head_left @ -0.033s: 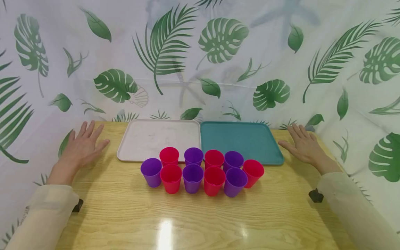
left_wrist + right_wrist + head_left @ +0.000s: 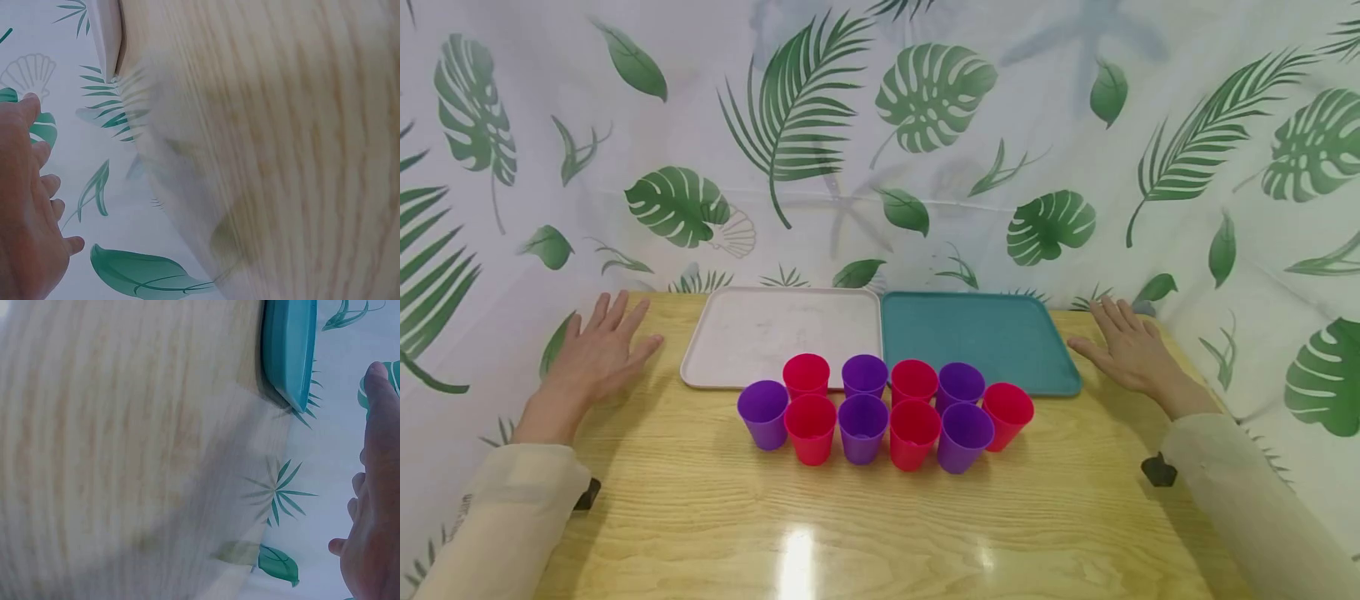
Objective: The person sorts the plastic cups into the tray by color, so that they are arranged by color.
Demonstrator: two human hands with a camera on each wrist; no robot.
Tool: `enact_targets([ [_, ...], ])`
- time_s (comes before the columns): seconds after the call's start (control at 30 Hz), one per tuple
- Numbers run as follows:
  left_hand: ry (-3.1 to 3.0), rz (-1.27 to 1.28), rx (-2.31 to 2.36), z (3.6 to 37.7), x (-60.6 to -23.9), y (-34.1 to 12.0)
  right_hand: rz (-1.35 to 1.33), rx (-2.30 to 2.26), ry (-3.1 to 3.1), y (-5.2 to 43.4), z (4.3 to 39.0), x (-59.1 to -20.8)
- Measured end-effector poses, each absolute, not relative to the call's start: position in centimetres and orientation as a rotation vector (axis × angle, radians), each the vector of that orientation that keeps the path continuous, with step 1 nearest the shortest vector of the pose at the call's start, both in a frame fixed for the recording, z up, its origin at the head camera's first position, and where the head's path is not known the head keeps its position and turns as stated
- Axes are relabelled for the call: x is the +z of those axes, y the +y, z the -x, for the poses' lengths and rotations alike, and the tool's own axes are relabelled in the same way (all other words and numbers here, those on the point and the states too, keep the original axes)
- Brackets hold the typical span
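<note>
Hands point(image 2: 601, 354) point(image 2: 1131, 354) spread wide near table point(image 2: 880, 533) edges, outside white tray point(image 2: 775, 329) and teal tray point(image 2: 973, 333).

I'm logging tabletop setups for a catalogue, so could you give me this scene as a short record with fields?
red cups: five, upright
purple cups: five, upright
cup layout: mixed colours, clustered at the near edges of the trays
pale tray: on the person's left
teal tray: beside it, on the right
left hand: fingers spread, holding nothing, nearest the pale tray
right hand: holding nothing, nearest the teal tray
surface: wood-grain table
backdrop: white cloth with green leaf prints
</note>
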State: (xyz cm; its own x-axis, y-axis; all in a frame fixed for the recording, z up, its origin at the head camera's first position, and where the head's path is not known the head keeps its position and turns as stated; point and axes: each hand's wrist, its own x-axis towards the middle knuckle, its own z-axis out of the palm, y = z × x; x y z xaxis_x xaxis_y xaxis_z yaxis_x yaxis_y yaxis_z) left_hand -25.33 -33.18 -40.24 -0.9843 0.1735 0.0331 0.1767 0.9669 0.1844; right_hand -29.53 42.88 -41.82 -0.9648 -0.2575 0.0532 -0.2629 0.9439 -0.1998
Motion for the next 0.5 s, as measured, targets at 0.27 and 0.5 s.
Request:
enact_targets([
  [0.27,-3.083,0.294,-0.313,25.4,-40.4,-33.2,-0.41,0.339,-3.065,43.0,28.8,-42.1],
  [0.5,-3.077,0.311,-0.304,25.4,-39.8,-32.6,-0.464,0.394,-2.998,42.3,28.3,-41.8],
])
